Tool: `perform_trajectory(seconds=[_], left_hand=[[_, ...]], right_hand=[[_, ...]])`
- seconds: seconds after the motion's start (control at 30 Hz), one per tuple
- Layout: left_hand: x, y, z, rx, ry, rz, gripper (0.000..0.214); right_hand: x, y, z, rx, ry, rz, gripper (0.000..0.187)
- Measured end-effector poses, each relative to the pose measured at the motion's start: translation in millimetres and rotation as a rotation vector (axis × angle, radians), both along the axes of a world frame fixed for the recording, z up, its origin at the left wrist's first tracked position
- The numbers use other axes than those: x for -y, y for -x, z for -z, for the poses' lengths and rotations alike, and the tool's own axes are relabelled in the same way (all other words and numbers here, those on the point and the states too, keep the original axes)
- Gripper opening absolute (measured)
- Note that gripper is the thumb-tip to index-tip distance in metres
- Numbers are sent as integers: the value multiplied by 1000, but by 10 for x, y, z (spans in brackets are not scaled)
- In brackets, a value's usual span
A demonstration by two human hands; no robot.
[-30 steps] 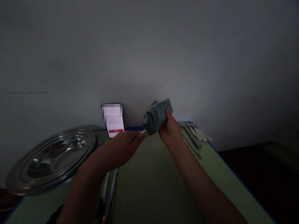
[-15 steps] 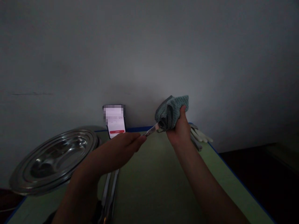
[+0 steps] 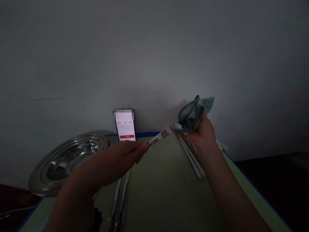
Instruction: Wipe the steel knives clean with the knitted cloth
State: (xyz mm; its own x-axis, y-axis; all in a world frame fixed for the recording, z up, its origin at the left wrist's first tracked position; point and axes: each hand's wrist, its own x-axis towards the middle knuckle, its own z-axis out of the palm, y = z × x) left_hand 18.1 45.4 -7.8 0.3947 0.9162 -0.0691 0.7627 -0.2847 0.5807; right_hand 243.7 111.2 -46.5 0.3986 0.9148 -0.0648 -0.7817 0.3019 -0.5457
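Observation:
My left hand (image 3: 125,154) is closed on the handle end of a shiny metal utensil (image 3: 162,135), which slants up to the right. My right hand (image 3: 203,136) is closed round a bunched teal cloth (image 3: 194,111). The cloth wraps the far tip of the utensil, so that tip is hidden. Both hands hover over a green table (image 3: 159,187) with a blue edge.
A phone (image 3: 125,126) with a lit screen leans on the wall at the table's back. A large steel tray (image 3: 69,161) lies at the left. Several metal utensils (image 3: 191,154) lie under my right hand; others (image 3: 120,199) lie below my left hand.
My right hand has slid the cloth along the utensil to the right, from close beside my left hand out to the tip. More of the bare metal now shows.

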Motion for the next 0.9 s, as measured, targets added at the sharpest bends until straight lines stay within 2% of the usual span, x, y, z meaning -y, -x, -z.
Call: perform_trajectory(seconds=[0.1, 0.17, 0.23, 0.37, 0.4, 0.5, 0.6, 0.7, 0.8, 0.9], left_hand=[[-36, 121, -51, 69, 13, -46, 41], [-68, 146, -65, 117, -18, -106, 42], [-91, 109, -45, 140, -46, -121, 43], [-110, -113, 105, 55, -47, 12, 37], [-113, -181, 152, 13, -43, 76, 32], [-111, -355, 255, -66, -53, 109, 27], [-83, -455, 260, -184, -136, 134, 29], [-22, -496, 183, -173, -160, 142, 30], [62, -501, 90, -116, -133, 124, 35], [144, -466, 35, -64, -46, 127, 38]], right_hand=[[20, -19, -41, -20, -25, -130, 21], [82, 90, -74, -66, -8, -215, 23], [163, 258, -95, -116, -1, -358, 29], [276, 590, -65, -166, -16, -560, 36], [283, 650, -41, -171, -18, -562, 36], [254, 748, 47, -179, 94, -438, 30], [198, 736, 103, -168, 188, -367, 29], [172, 660, 81, -152, 110, -361, 31], [179, 567, 5, -123, 39, -295, 34], [197, 479, -68, -52, 9, -213, 36]])
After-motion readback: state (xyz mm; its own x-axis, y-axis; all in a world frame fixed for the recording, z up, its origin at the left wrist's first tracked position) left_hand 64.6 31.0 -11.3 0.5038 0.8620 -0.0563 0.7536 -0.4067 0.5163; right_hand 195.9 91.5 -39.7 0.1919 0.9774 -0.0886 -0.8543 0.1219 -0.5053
